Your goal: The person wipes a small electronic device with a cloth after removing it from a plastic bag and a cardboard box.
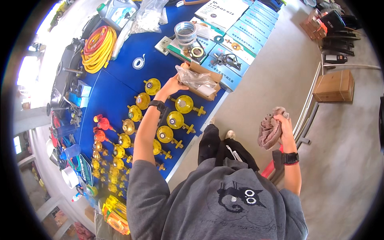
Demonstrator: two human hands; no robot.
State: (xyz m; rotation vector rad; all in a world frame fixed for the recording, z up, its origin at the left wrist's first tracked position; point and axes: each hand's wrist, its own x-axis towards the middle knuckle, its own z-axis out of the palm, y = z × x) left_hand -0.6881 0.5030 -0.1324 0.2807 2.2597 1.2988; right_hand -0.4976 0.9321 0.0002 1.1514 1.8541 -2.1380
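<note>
My left hand [175, 82] grips the near-left end of a small open cardboard box [218, 78], its thumb and fingers at opposite sides. Crumpled clear plastic [192, 76] bulges from the box, partly covering the fingers. Off to the right, over the floor, my right hand [284, 124] clutches a bunched brownish cloth [269, 132]. Rows of yellow gas regulators [175, 120] with brass fittings lie on the blue tabletop [120, 87] below my left forearm. Two red regulators [102, 123] sit farther left among them.
Stacked blue regulator boxes [249, 33] line the table's far right, with tape rolls [185, 31] and a power strip [163, 45] beside them. A coiled yellow-red hose [97, 49] lies at the back left. A strapped carton [334, 86] and metal pipes [310, 90] occupy the floor at right.
</note>
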